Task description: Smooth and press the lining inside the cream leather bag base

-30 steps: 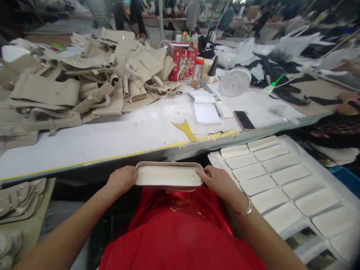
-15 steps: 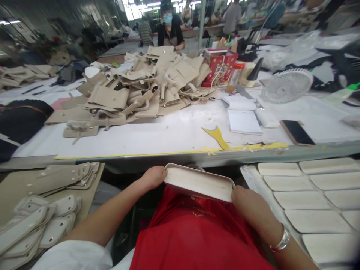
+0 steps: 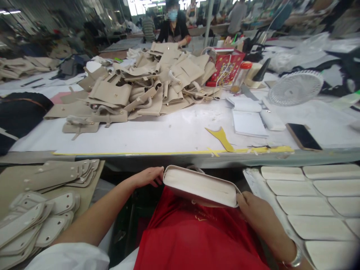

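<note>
A half-made beige handbag [image 3: 201, 184] is held over my lap, its pale long panel facing up and its handle loop partly showing behind the far edge. My right hand [image 3: 254, 208] grips the bag's right end, thumb on top, with a silver bracelet on the wrist. At the left end, my left hand [image 3: 149, 177] has its fingers apart, the fingertips at or just beside the bag's corner. Whether they press on it is hard to see. The red apron [image 3: 202, 236] lies just below the bag.
Several curved pale panels [image 3: 298, 206] lie in rows on a board at right. Stacked strap pieces [image 3: 42, 221] sit at left. On the table are a heap of beige bag parts [image 3: 157, 82], a yellow template [image 3: 221, 138], a notepad [image 3: 249, 122], a phone [image 3: 303, 136] and a fan [image 3: 296, 88].
My left hand has loosened from the bag's left end and its fingers have spread. The right hand and the bag's right end have shifted slightly right and down.
</note>
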`<state>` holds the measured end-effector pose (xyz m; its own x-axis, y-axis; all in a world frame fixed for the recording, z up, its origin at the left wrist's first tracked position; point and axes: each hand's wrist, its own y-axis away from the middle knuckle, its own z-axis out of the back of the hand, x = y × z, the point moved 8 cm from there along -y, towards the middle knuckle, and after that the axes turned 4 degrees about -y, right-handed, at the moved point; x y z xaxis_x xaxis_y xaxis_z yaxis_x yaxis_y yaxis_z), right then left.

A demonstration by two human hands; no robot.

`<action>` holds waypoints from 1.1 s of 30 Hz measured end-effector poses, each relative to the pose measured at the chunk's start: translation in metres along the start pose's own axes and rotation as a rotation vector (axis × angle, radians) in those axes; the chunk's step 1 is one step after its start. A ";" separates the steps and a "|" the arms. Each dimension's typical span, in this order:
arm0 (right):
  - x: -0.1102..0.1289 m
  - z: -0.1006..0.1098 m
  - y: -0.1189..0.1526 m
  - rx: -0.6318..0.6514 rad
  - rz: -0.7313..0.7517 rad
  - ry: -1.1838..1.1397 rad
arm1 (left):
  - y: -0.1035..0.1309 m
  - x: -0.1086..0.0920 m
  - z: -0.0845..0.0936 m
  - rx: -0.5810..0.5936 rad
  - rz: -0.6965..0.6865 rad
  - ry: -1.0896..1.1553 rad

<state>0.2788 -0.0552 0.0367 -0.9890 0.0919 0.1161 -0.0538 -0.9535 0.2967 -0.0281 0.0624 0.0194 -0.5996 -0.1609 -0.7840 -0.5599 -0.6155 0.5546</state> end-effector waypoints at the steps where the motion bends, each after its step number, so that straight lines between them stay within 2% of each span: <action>1: 0.002 0.004 0.003 -0.027 -0.009 0.051 | 0.001 -0.001 0.002 -0.037 0.013 -0.035; 4: -0.001 0.015 0.008 -0.075 -0.143 0.069 | 0.000 -0.013 0.006 -0.195 -0.006 -0.388; 6: -0.006 0.018 0.008 -0.069 -0.210 -0.010 | -0.001 -0.026 0.005 -0.290 -0.035 -0.684; 8: -0.010 0.017 0.007 -0.042 -0.237 -0.163 | -0.004 -0.033 0.004 -0.333 -0.039 -0.869; 13: -0.024 0.001 0.010 0.029 -0.375 -0.699 | -0.008 -0.030 0.003 -0.321 -0.019 -0.940; 15: -0.025 0.003 0.010 -0.023 -0.354 -0.658 | -0.010 -0.029 0.002 -0.336 -0.015 -0.952; 18: -0.018 0.015 0.007 -0.138 -0.234 -0.376 | -0.013 -0.028 -0.002 -0.359 -0.025 -0.971; 20: -0.015 0.015 0.005 -0.154 -0.185 -0.268 | -0.014 -0.026 -0.003 -0.380 -0.048 -0.949; 22: -0.014 0.013 0.002 -0.139 -0.167 -0.259 | -0.014 -0.022 -0.002 -0.396 -0.087 -0.828; 24: -0.015 0.013 0.001 -0.132 -0.159 -0.285 | -0.015 -0.010 0.001 -0.349 -0.090 -0.529; 27: -0.013 0.016 0.000 -0.132 -0.127 -0.306 | -0.019 0.013 -0.004 -0.170 0.010 0.057; 28: -0.013 0.016 -0.001 -0.126 -0.120 -0.306 | -0.019 0.017 -0.006 -0.128 0.048 0.182; 30: -0.013 0.014 -0.001 -0.099 -0.123 -0.307 | -0.021 0.019 -0.007 -0.101 0.102 0.240; 33: -0.016 0.010 -0.001 -0.060 -0.150 -0.318 | -0.024 0.012 -0.003 -0.128 0.158 -0.005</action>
<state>0.2959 -0.0525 0.0436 -0.8776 0.3077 0.3677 -0.2122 -0.9370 0.2775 -0.0201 0.0732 -0.0045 -0.6773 -0.2596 -0.6883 -0.3814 -0.6762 0.6303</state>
